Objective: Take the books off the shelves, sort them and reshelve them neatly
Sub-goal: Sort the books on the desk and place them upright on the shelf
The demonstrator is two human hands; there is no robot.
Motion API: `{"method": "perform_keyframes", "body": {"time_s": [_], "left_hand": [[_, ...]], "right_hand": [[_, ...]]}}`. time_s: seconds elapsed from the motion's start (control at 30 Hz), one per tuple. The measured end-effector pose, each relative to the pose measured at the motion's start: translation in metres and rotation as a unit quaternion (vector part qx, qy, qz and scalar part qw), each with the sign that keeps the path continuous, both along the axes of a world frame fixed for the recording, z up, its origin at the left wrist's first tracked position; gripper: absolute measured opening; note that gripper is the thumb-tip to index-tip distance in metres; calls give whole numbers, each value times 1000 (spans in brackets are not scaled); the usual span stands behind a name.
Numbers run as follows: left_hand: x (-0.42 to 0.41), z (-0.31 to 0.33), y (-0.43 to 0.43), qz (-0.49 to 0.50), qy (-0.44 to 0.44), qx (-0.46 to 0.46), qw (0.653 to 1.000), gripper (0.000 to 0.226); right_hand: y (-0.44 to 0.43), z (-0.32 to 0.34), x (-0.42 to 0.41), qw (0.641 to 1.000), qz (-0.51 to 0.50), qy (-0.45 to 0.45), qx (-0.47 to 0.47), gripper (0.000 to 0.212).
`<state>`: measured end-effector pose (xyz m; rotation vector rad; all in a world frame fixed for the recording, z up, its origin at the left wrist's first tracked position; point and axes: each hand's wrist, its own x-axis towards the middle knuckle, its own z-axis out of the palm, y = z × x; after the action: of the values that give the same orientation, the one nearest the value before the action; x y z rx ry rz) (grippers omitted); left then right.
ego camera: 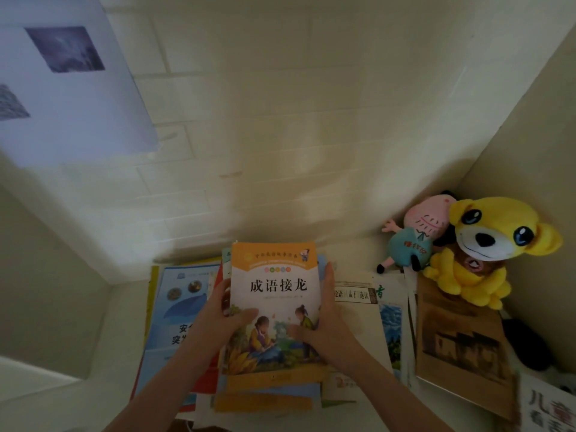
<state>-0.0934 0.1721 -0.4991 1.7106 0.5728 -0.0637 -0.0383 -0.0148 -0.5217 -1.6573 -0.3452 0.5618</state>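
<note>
Left hand and right hand pinch the orange-topped book by its side edges, thumbs on the cover, atop an uneven stack (edges misaligned) on the surface. Risk: lower books may slip out when lifted.

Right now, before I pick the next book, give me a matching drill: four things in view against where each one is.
Things:
1. orange-topped book
2. blue book
3. brown book
4. yellow plush toy

Places:
A. propped in the right corner against the wall
B. lying flat to the left of the pile
C. held between the left hand and right hand
D. lying flat on the right side

Pairs: 1-C, 2-B, 3-D, 4-A
</note>
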Motion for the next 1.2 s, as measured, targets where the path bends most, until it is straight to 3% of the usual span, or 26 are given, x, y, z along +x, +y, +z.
{"method": "perform_keyframes", "body": {"time_s": [0.13, 0.43, 0.57, 0.73, 0.87, 0.97, 1.1, 1.2], "left_hand": [[1, 1, 0, 32, -34, -23, 999, 70], [5, 33, 1, 36, -222, -91, 970, 67], [10, 35, 6, -11, -282, -17, 959, 80], [0, 25, 7, -52, -261, 29, 963, 92], [-7, 29, 2, -49, -266, 56, 961, 92], [-8, 32, -12, -42, -297, 96, 949, 108], [-7, 37, -20, -47, -307, 76, 947, 114], [-9, 37, -14, -21, -267, 57, 962, 97]], "right_hand": [[2, 0, -2, 999, -19, -35, 12, 118], [-1, 34, 13, 992, -37, -104, 66, 119], [6, 40, 18, 981, -47, -180, 57, 124], [6, 25, 0, 980, -55, -190, 26, 118], [3, 21, -2, 987, -75, -126, 69, 129], [-2, 13, 0, 995, -67, -63, 44, 117], [-4, 10, -4, 996, -50, 49, 48, 136], [-8, 6, -6, 997, -57, 46, 37, 129]]}}
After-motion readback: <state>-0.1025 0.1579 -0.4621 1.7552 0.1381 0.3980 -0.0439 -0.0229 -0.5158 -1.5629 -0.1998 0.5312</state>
